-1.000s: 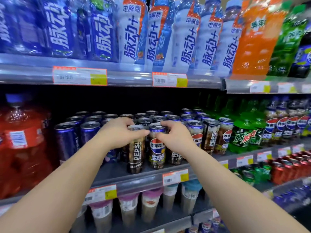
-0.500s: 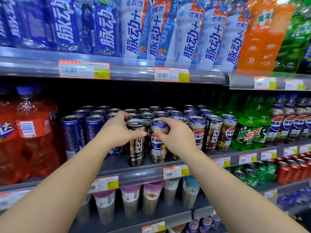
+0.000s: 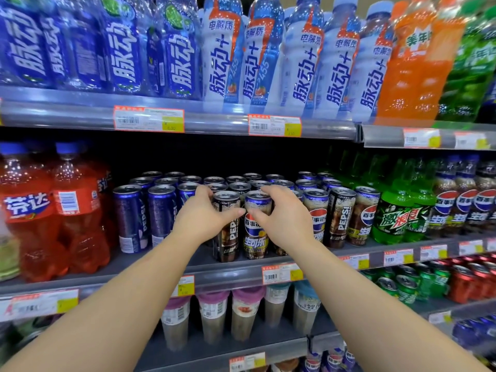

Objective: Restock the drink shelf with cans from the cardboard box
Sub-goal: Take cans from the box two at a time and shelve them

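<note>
Two tall Pepsi cans stand at the front of the middle shelf (image 3: 230, 275). My left hand (image 3: 200, 216) grips the dark can (image 3: 228, 237) near its top, thumb across the front. My right hand (image 3: 281, 218) grips the blue-topped can (image 3: 255, 237) beside it in the same way. Both cans stand upright on the shelf, touching each other. Behind them are several rows of the same cans (image 3: 241, 182). The cardboard box is out of view.
Blue Pepsi cans (image 3: 146, 216) stand left of my hands and red Fanta bottles (image 3: 53, 210) further left. More cans (image 3: 341, 216) and green bottles (image 3: 397, 210) fill the right. Tall bottles (image 3: 268, 57) line the shelf above, cups (image 3: 214, 315) the shelf below.
Both hands have moved the two front cans further back onto the shelf toward the rows behind. The camera has tilted slightly, so the shelves sit lower in view.
</note>
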